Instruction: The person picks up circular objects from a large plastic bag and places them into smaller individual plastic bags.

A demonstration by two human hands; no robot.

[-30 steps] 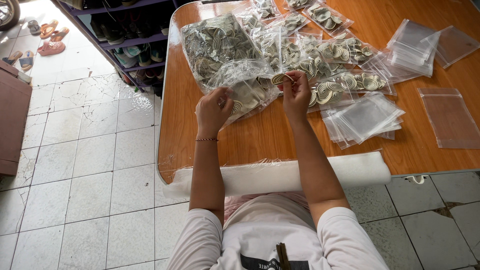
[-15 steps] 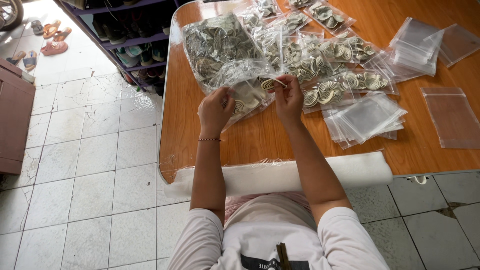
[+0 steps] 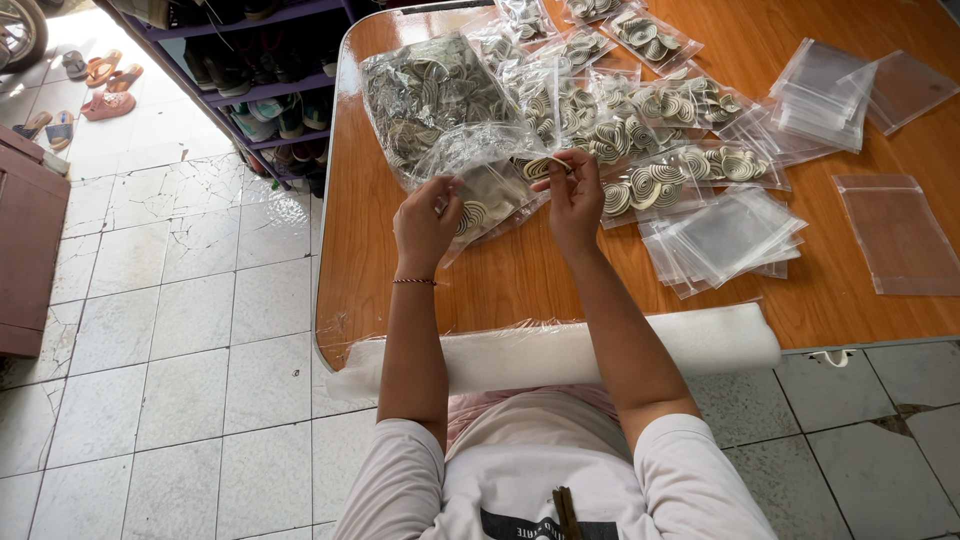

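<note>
Closest to the person, a white foam roll (image 3: pixel 560 352) wrapped in clear film lies along the near edge of the bench (image 3: pixel 500 290), and both forearms pass over it. Just beyond it the two hands are raised a little above the wood, side by side.

The left hand (image 3: pixel 428 224) is curled shut, its fingers pinching the near edge of a clear plastic bag (image 3: pixel 482 178) that holds striped spiral pieces. A thin bracelet (image 3: pixel 413 282) circles that wrist. The right hand (image 3: pixel 573 200), just beside the left, is also closed, with thumb and fingertips pinched on a single spiral piece (image 3: pixel 543 166) held at the mouth of the same bag. The bag hangs between the two hands and spreads away from them onto the bench.

Past the left hand lies a large bag of loose spiral pieces (image 3: pixel 428 98). Past the right hand, many small filled bags (image 3: pixel 640 130) are spread flat, touching and overlapping each other. To the outer side of the right hand sits a stack of empty clear bags (image 3: pixel 722 236), and further out one empty bag (image 3: pixel 900 232) lies alone. Farther away on that side is another pile of empty bags (image 3: pixel 822 96).

Off the bench, beyond the left hand, a shoe rack (image 3: pixel 255 60) stands on the tiled floor (image 3: pixel 160 300), with sandals (image 3: pixel 100 85) near it.
</note>
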